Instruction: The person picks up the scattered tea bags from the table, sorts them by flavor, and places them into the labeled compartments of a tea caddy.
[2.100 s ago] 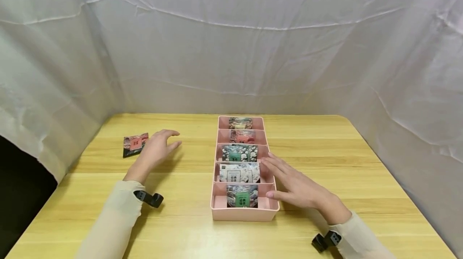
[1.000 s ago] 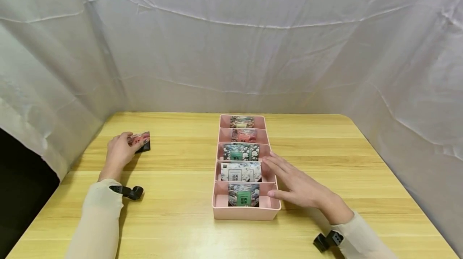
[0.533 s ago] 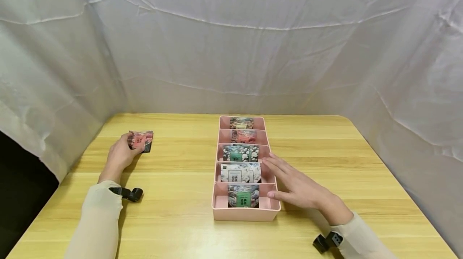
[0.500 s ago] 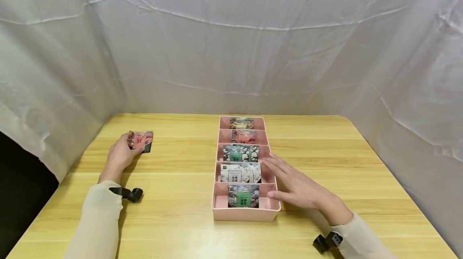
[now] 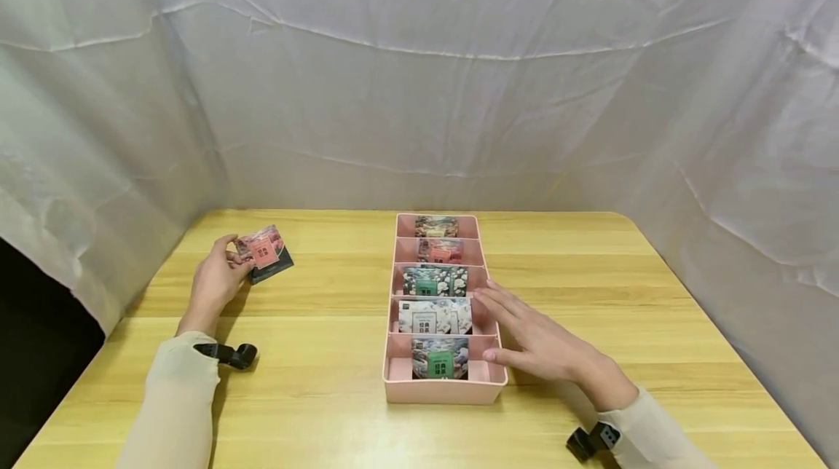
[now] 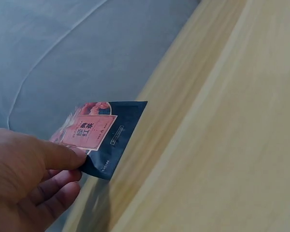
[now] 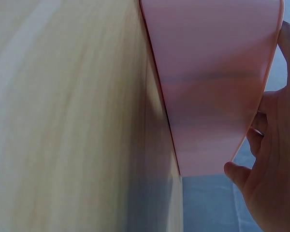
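Between thumb and fingers, my left hand pinches a red-labelled tea sachet. In the left wrist view the sachet is tilted, with its dark lower end sticking out past the thumb and a shadow on the table beneath. A long pink divided box stands mid-table. My right hand rests at its right rim, fingers extended; the right wrist view has the fingertips along the edge of the box wall. Inside, from the back, are sachets labelled yellow, red, green, white and green.
The wooden table reaches to a pale cloth hung behind and along both sides. A dark gap shows beyond the table's left edge. Black wrist cameras sit on both sleeves.
My left hand moved left to the red-labelled tea sachet, took hold of it, then raised and turned it so its label faces me. The right hand and box have stayed in place.
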{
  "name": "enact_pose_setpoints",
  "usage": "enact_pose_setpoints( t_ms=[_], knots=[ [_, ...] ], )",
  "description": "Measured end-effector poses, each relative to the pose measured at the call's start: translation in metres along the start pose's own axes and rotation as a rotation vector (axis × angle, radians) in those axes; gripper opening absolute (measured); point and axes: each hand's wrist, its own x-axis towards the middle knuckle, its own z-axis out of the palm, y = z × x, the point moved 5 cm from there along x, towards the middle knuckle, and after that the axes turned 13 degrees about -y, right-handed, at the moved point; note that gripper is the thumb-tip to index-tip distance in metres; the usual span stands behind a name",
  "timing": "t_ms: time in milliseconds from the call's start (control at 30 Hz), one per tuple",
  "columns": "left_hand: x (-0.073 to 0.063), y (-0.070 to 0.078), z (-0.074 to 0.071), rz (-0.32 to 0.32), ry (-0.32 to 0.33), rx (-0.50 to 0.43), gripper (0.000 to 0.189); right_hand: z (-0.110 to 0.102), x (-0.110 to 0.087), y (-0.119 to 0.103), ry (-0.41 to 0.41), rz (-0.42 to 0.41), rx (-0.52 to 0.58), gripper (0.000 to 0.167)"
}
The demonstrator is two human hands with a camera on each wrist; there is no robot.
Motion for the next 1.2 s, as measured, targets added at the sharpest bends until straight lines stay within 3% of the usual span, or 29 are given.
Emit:
enact_pose_setpoints(
  t_ms=[467, 767, 1200],
  knots=[
    [-0.004, 0.018, 0.002, 0.094, -0.043, -0.001, 0.061, 0.001, 0.0, 0.0, 0.001, 0.01, 0.006, 0.081],
    [-0.004, 0.026, 0.002, 0.111, -0.03, -0.025, 0.049, 0.001, 0.0, -0.001, -0.004, 0.011, -0.007, 0.081],
    [-0.007, 0.053, -0.003, 0.162, 0.045, -0.03, 0.036, 0.001, 0.0, 0.0, -0.001, 0.018, 0.001, 0.08]
  ],
)
